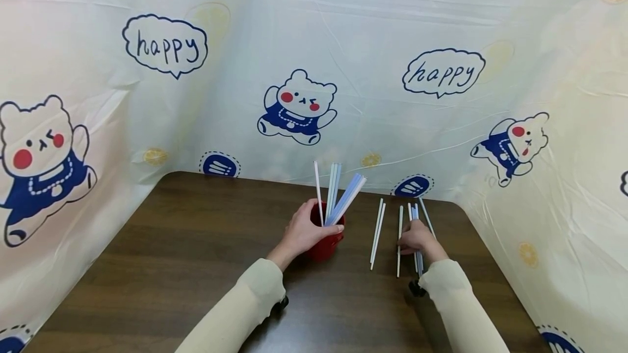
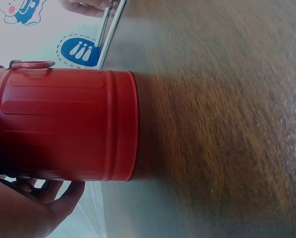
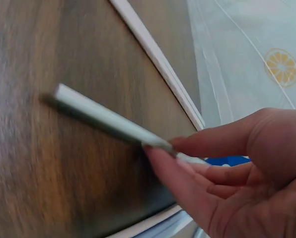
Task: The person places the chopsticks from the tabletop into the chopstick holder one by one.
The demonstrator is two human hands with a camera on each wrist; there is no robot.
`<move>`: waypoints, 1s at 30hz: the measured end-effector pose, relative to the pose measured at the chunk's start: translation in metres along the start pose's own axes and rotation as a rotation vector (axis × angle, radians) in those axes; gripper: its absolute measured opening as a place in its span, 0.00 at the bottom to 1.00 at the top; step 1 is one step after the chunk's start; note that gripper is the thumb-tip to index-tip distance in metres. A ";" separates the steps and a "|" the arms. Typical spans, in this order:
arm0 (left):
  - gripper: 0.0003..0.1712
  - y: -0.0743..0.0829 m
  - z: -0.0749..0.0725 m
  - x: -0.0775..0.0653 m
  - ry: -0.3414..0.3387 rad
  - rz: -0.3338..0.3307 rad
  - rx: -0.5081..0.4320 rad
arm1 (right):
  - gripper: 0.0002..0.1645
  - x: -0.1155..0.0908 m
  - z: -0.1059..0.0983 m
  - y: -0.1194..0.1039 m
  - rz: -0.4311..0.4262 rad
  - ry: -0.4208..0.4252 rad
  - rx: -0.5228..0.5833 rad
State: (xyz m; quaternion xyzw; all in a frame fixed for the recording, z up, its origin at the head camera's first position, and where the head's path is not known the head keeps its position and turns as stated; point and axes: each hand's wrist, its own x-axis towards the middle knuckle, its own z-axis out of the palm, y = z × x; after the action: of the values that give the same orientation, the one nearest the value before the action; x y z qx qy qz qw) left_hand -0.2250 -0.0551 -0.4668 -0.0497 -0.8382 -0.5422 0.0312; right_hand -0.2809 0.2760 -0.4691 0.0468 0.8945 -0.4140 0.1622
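two cream sleeves (image 1: 230, 304) sit closest, over a dark wood surface (image 1: 196, 244). left hand (image 1: 305, 232) is wrapped round a red cup (image 1: 321, 249), thumb across the rim, with white and blue sticks (image 1: 349, 198) leaning in it. right hand (image 1: 419, 239) is pinching one pale stick (image 3: 106, 116) near its middle, right of the cup; can't tell if it's lifted. a white pair (image 1: 376, 236) lies between cup and stick, and a white-and-blue bunch (image 1: 418, 263) runs partly under that hand. pale one's probably super light, stiffish, kinda slick, so a gentle mid-length pinch seems best, might bend if squeezed.
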 end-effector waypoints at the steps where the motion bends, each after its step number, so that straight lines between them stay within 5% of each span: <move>1: 0.42 0.000 0.000 0.000 -0.001 0.001 -0.001 | 0.16 -0.001 0.001 0.000 -0.007 -0.007 0.038; 5: 0.42 0.001 0.000 -0.001 -0.005 -0.005 -0.001 | 0.11 -0.004 0.005 -0.002 -0.054 -0.011 0.147; 8: 0.42 0.001 0.000 -0.002 -0.002 -0.005 0.003 | 0.26 -0.005 0.006 -0.009 -0.090 -0.009 0.183; 11: 0.42 0.002 0.000 -0.002 0.003 -0.003 0.006 | 0.31 -0.007 0.007 -0.017 -0.119 -0.003 0.197; 20: 0.41 0.005 0.000 -0.002 0.010 -0.011 0.017 | 0.17 -0.010 0.011 -0.041 -0.219 0.027 0.263; 30: 0.41 0.003 0.000 -0.002 0.005 -0.008 0.014 | 0.16 -0.017 0.018 -0.052 -0.322 0.059 0.342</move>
State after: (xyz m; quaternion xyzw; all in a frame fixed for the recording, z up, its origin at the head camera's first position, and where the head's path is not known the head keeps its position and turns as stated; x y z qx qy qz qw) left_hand -0.2225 -0.0538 -0.4643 -0.0445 -0.8421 -0.5365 0.0315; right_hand -0.2718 0.2292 -0.4364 -0.0578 0.8116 -0.5785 0.0573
